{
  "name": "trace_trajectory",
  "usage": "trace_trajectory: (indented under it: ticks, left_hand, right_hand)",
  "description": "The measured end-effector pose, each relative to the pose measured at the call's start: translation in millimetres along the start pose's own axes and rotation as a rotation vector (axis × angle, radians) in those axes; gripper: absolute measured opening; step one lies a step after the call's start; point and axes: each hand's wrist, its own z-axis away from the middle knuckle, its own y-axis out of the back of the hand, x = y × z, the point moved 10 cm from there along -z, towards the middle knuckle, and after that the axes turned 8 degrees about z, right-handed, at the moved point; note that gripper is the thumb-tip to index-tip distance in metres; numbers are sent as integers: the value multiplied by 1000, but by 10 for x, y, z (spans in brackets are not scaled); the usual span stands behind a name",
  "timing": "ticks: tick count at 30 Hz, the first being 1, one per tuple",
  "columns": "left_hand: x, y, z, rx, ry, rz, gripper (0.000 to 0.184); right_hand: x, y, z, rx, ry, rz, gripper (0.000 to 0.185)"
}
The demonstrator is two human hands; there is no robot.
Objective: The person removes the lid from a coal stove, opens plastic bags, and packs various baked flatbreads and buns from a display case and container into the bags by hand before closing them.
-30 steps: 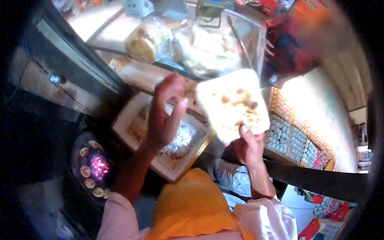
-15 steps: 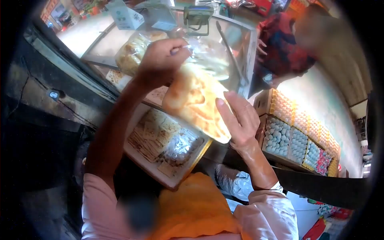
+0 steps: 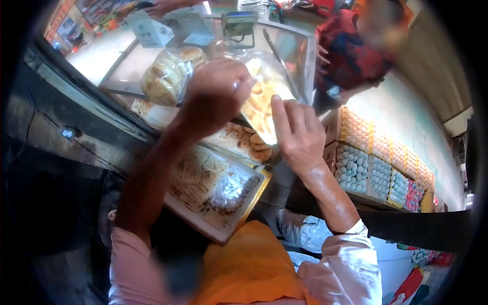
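My right hand (image 3: pixel 304 133) pinches the lower right edge of a browned flatbread (image 3: pixel 264 104), thumb and fingers closed on it. The bread hangs at a slant above the counter, its upper part at a clear plastic bag (image 3: pixel 263 62). At the bread's upper left, my left hand (image 3: pixel 218 91) is closed in a fist; its fingertips are hidden, and what they grip cannot be made out. Just left of that hand, a bag of round breads (image 3: pixel 165 79) lies on the glass case. Small round cakes (image 3: pixel 259 150) show below the flatbread.
A white foam box (image 3: pixel 216 231) with flat pieces and clear plastic stands below my hands. Egg trays (image 3: pixel 381 147) are at the right. A person in a red and dark top (image 3: pixel 351 56) stands beyond the glass case (image 3: pixel 308 56), which bears white boxes (image 3: pixel 147 31) and a green-framed stand (image 3: pixel 239 26).
The flatbread has moved up and away from me, its top now at the plastic bag. My left hand has shifted right and slightly down. Another person's hand now shows at the top left.
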Motion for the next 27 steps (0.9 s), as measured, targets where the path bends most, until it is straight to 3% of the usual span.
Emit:
trace_trajectory:
  ticks: [1, 3, 5, 7, 11, 13, 15, 16, 23, 25, 27]
  left_hand:
    - [215, 6, 77, 82, -251, -185, 14]
    - [136, 90, 175, 108, -213, -258, 9]
    - [-126, 91, 234, -17, -147, -119, 5]
    - [-45, 120, 335, -19, -174, -159, 9]
    - [-74, 22, 325, -155, -35, -150, 28]
    - [280, 144, 352, 64, -342, -206, 28]
    - [244, 209, 325, 133, -377, -172, 30]
    - [244, 275, 332, 207, -407, -139, 32]
    - [363, 55, 436, 165, -428, -156, 30]
    - [486, -215, 511, 20, -551, -215, 30]
    - [426, -244, 545, -32, -521, -244, 33]
  right_hand:
    - [20, 24, -13, 4, -3, 5, 38]
    - [41, 22, -22, -49, 27, 31, 37]
    - [79, 4, 55, -70, 54, 31, 38]
    - [-43, -14, 135, -93, 151, 10, 39]
    - [-41, 29, 81, -107, 169, -65, 36]
    - [-71, 89, 81, -48, 213, -107, 37]
    - [-92, 170, 158, 49, 256, -201, 39]
    - [-70, 174, 189, 56, 233, -214, 39]
    - [-2, -73, 154, 6, 96, -125, 40]
    - [-38, -59, 73, -30, 79, -78, 37]
    - [-18, -94, 70, -123, 19, -13, 38]
